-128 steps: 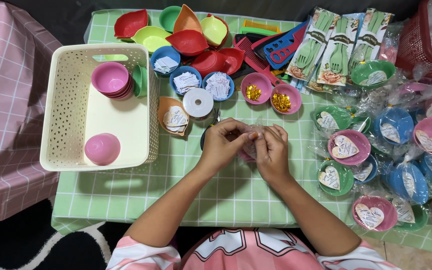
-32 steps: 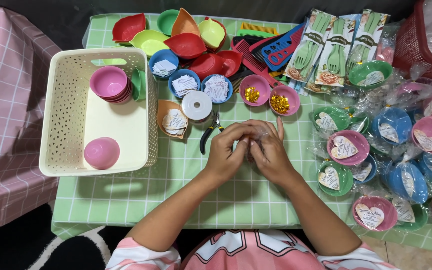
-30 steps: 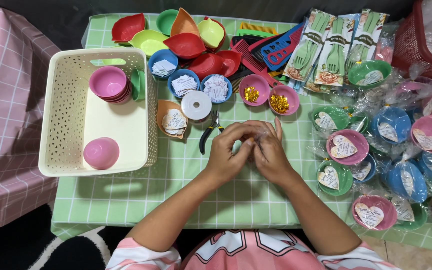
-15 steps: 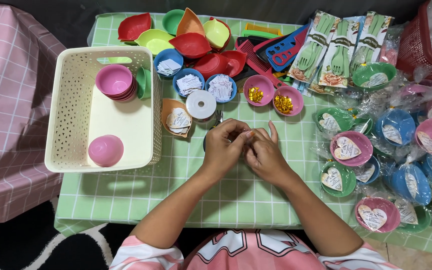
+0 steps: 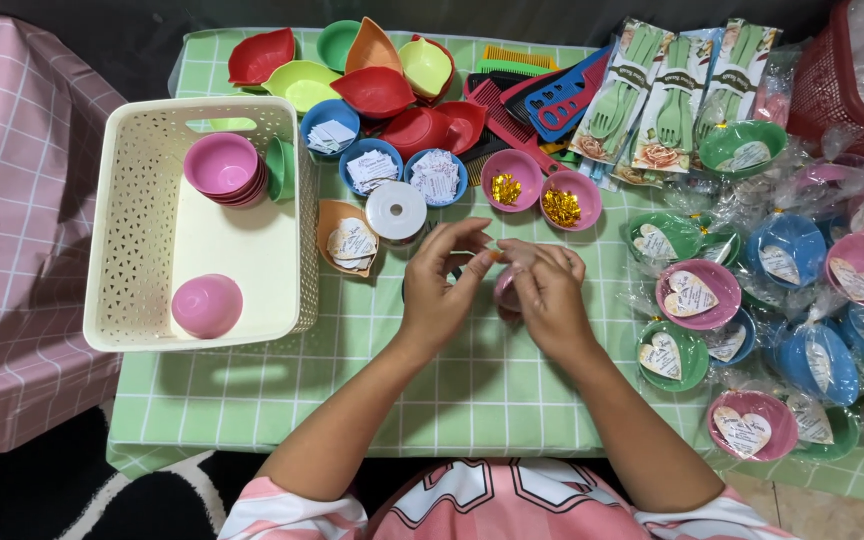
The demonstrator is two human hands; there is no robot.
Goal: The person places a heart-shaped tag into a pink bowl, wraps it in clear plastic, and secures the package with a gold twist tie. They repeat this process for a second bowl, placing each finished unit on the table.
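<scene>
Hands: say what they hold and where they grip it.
Both hands, left and right, close around a small pink bowl, mostly hidden; the fingertips meet over its top. The exact grip cannot be told.

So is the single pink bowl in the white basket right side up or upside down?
Upside down. The pink bowl in the white basket shows its rounded, domed underside with no open rim or hollow visible.
</scene>
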